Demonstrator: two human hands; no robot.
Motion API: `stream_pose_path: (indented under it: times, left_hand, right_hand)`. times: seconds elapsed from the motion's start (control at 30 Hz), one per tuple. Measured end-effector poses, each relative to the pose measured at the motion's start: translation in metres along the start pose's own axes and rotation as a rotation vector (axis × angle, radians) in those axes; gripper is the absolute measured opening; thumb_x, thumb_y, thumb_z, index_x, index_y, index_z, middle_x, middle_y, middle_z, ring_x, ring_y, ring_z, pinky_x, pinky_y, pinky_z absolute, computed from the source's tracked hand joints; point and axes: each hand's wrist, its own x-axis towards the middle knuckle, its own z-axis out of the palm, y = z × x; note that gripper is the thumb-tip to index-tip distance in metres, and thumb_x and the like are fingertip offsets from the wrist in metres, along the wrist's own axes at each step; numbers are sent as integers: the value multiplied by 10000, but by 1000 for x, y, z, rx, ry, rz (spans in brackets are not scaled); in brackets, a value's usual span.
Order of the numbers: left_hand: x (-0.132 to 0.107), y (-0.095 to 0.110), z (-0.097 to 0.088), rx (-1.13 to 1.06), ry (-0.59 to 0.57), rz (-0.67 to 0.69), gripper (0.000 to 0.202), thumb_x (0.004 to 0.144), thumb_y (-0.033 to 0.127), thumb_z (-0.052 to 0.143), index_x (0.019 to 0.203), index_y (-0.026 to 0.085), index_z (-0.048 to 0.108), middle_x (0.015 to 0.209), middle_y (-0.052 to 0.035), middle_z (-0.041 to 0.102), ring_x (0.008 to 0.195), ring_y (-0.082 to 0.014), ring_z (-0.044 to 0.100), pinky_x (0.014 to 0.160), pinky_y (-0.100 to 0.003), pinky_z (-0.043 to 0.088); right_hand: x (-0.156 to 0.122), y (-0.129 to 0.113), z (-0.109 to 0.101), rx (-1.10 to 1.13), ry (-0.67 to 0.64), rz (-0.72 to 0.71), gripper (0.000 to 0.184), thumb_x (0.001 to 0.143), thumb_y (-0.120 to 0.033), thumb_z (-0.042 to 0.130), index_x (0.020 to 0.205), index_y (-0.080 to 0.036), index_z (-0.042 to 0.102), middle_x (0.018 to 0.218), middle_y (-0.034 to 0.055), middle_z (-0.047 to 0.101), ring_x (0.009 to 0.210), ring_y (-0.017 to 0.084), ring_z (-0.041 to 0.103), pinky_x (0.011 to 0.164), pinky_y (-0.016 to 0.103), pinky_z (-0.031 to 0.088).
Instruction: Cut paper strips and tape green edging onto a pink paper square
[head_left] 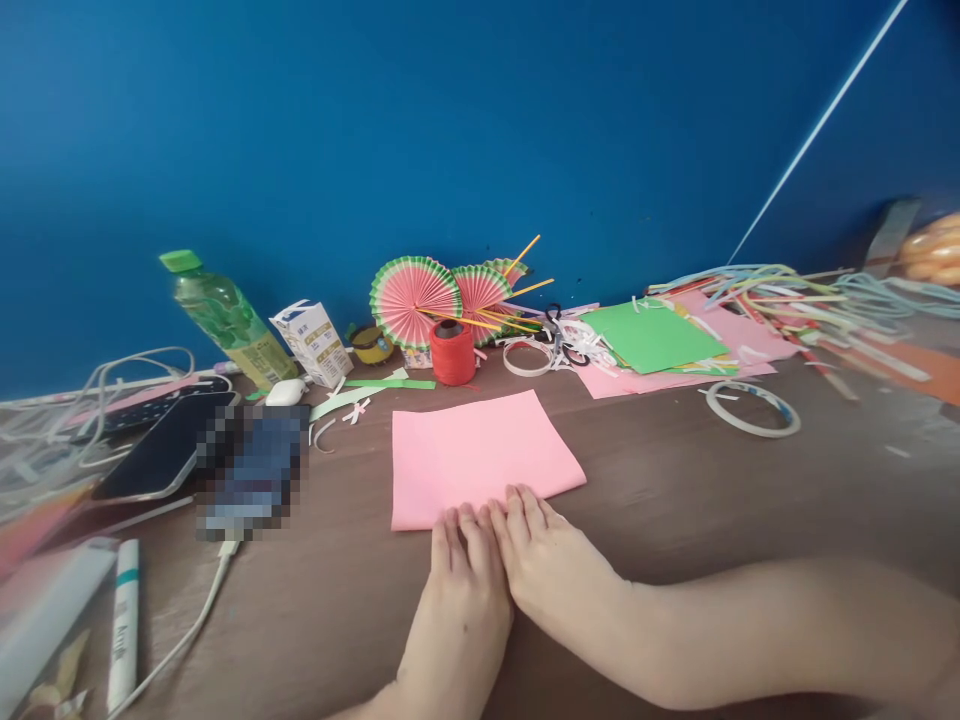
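Note:
A sheet of pink paper [480,455], apparently folded over, lies on the brown table in front of me. My left hand [465,590] has its fingertips closed down on the paper's near edge, left of the middle. Right beside it, touching it, my right hand [551,560] pinches the same edge with its fingers close together. Both thumbs are hidden, so I cannot see how the edge sits beneath them.
Behind the paper stand a red thread spool [452,355] and pleated watermelon fans [415,300]. Tape rolls [754,409], scissors [566,345] and green paper [652,335] lie to the right. A green bottle [229,315], a carton [311,343], phones [165,445] and a marker [124,625] are leftward.

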Motion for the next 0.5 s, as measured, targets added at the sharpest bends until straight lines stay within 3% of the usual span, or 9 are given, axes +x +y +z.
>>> stream_pose_path:
  times: [0.1,0.27,0.5]
  left_hand:
    - [2,-2,-4,-42,7,-31,453,695,110,469,1125,68,607,1034,-208,636,917,-324,604,764,-467,507]
    - [5,-9,4,-154,-65,-128,429,768,231,469,1145,69,594,1112,-196,609,919,-318,599,832,-472,466]
    - [13,-23,18,-94,-124,-135,427,766,131,420,1148,31,583,1113,-214,609,897,-312,623,837,-440,469]
  right_hand:
    - [2,9,-9,13,-39,-28,429,703,-10,474,1122,16,562,1086,262,603,1011,323,591,810,437,517]
    - [8,28,-21,91,-81,6,391,737,-32,487,1118,-35,573,1089,216,618,975,256,619,772,341,544]
    - [17,34,-11,163,-85,24,462,786,-42,445,1246,-55,472,1260,238,488,1162,274,490,904,388,475]
